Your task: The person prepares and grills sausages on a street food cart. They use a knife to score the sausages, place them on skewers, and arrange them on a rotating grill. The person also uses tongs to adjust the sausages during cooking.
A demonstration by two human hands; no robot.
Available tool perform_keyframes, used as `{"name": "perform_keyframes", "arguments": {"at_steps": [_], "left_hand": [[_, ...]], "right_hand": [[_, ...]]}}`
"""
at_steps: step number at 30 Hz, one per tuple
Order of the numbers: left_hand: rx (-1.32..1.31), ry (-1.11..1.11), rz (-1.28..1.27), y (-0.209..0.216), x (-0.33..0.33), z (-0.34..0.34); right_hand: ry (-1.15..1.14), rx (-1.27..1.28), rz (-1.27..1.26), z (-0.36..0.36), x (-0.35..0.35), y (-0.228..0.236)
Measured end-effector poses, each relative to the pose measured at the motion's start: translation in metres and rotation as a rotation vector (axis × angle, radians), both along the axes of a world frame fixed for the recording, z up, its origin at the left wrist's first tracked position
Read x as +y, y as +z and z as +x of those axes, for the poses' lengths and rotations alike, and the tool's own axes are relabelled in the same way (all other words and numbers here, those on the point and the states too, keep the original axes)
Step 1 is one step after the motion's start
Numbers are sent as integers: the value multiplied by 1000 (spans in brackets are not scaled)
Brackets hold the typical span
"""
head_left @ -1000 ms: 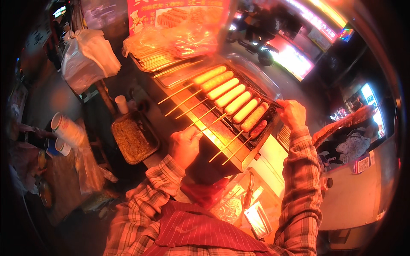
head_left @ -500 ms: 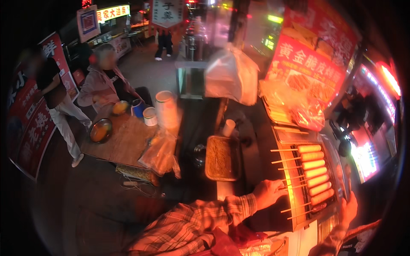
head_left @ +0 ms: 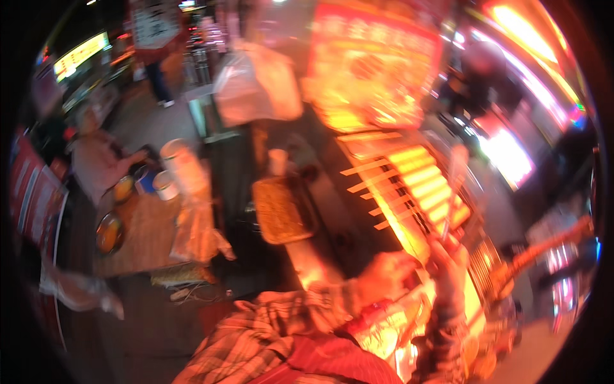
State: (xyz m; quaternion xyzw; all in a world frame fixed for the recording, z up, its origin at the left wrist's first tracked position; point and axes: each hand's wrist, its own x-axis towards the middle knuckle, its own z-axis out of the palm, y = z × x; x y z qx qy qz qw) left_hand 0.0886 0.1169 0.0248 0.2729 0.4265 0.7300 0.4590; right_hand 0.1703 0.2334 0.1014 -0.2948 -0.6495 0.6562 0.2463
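Several glowing sausages on sticks (head_left: 419,176) lie side by side on a roller grill (head_left: 409,237), their wooden sticks (head_left: 368,171) pointing left. My right hand (head_left: 449,255), at the grill's near end, is closed round what look like long tongs (head_left: 455,182); these reach up across the sausages, and their tips are blurred. Just left of it, below the grill's near left corner, is my left hand (head_left: 387,276). Motion smears its fingers, and I cannot make out whether they hold anything.
Left of the grill stands a rectangular tray of brown crumbs or sauce (head_left: 279,208). Farther left, a wooden table (head_left: 144,237) bears bowls, cups and a plastic bag. A person (head_left: 96,153) sits behind it. A white bag (head_left: 256,83) hangs ahead, near a red food sign (head_left: 374,57).
The view has swung to the right and blurred. My left hand has drawn back from the sticks toward me. My right hand has come in from the right, with the tongs, to beside my left.
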Motion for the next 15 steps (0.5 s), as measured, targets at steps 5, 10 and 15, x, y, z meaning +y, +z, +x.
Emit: {"name": "perform_keyframes", "arguments": {"at_steps": [5, 10, 15], "left_hand": [[480, 339, -48, 5, -26, -2], [762, 500, -69, 11, -27, -12], [899, 544, -273, 9, -29, -42]], "right_hand": [[-47, 15, 94, 3, 9, 6], [40, 17, 97, 13, 43, -12], [-137, -170, 392, 39, 123, -5]]}}
